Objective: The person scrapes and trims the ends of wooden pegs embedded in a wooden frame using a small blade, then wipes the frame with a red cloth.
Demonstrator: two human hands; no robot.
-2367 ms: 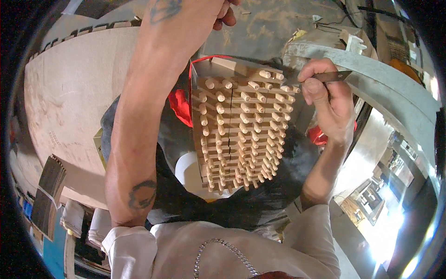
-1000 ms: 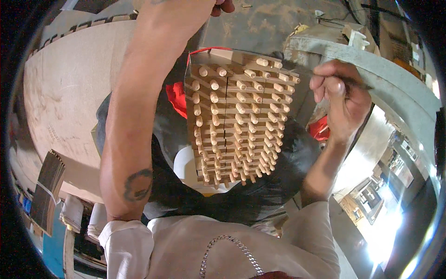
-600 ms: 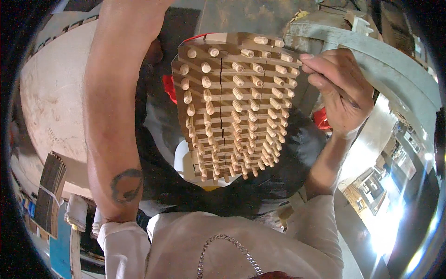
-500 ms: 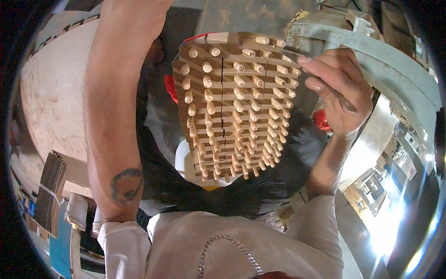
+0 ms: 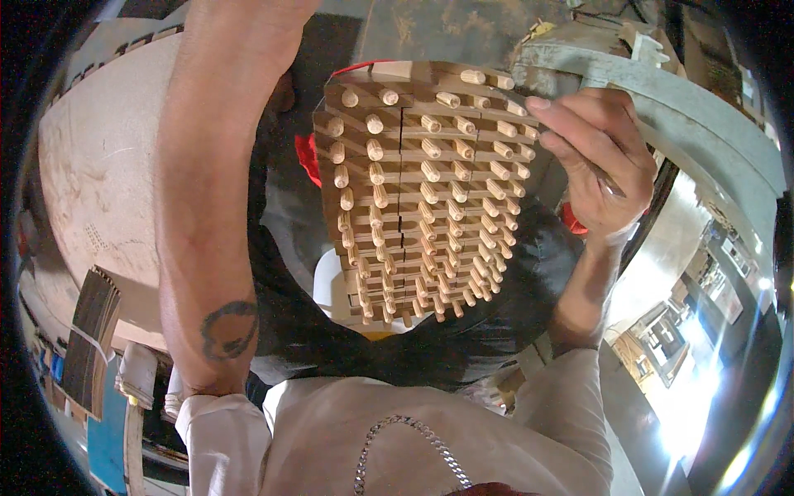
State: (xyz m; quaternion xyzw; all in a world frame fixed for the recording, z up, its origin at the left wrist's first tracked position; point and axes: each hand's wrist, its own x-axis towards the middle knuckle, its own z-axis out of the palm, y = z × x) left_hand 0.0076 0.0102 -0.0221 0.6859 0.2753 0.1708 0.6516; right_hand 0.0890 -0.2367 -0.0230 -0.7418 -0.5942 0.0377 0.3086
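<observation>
Near the body, the stack of wooden blocks [image 5: 413, 186] w/ dowel pegs [image 5: 430, 169] sticking out is tipped up toward the face, over dark trousers. Right hand [image 5: 600, 161] is curled at the stack's upper right edge, fingers closed on a thin dark tool, tip hidden. Left forearm [image 5: 207, 190] runs up past the frame; that hand's out of view, so can't tell its grip. Risk imo: blocks look loose-stacked, a nudge from the right could slide rows apart. Behind: pale board [image 5: 91, 182] at left.

A tall stack of pale wooden blocks studded with rows of round wooden dowel pegs [image 5: 422, 190] fills the middle of the view. The right hand [image 5: 600, 165] is at its right edge, with the fingers [image 5: 550, 112] bent towards the upper pegs. The left forearm [image 5: 211, 198] reaches up beside the stack's left side, and its hand is out of the view.
</observation>
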